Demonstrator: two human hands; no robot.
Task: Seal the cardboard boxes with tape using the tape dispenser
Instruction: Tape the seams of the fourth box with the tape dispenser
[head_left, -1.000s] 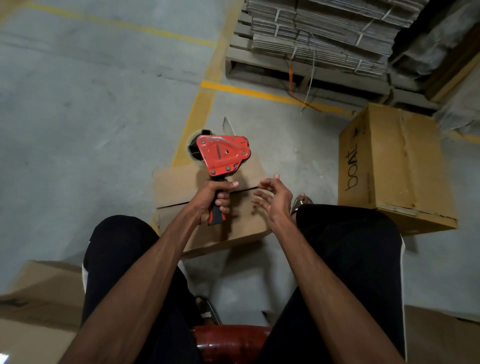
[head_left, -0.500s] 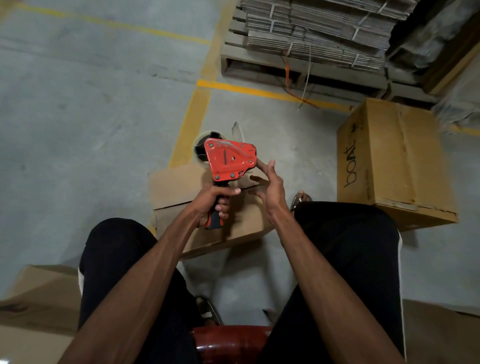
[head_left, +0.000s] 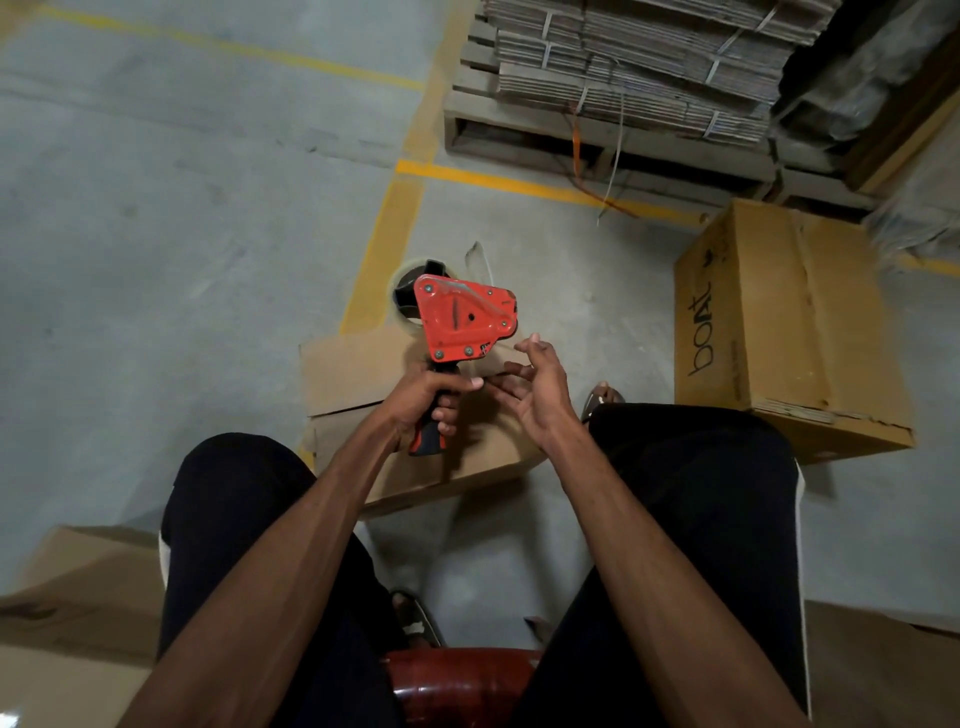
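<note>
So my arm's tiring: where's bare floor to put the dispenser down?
Bare concrete lies left of the yellow line, and a smaller patch between that line and the boat box. Between the knees it is crowded by the flat box.

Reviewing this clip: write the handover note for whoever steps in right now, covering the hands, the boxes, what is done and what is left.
Left hand grips the red tape dispenser by its handle, held up above the small box between the knees. Right hand is open beside the dispenser, holding nothing. No tape shows on the small box; its flap seam is still untaped. The printed box stands to the right. Left: pull the tape end and seal.
</note>
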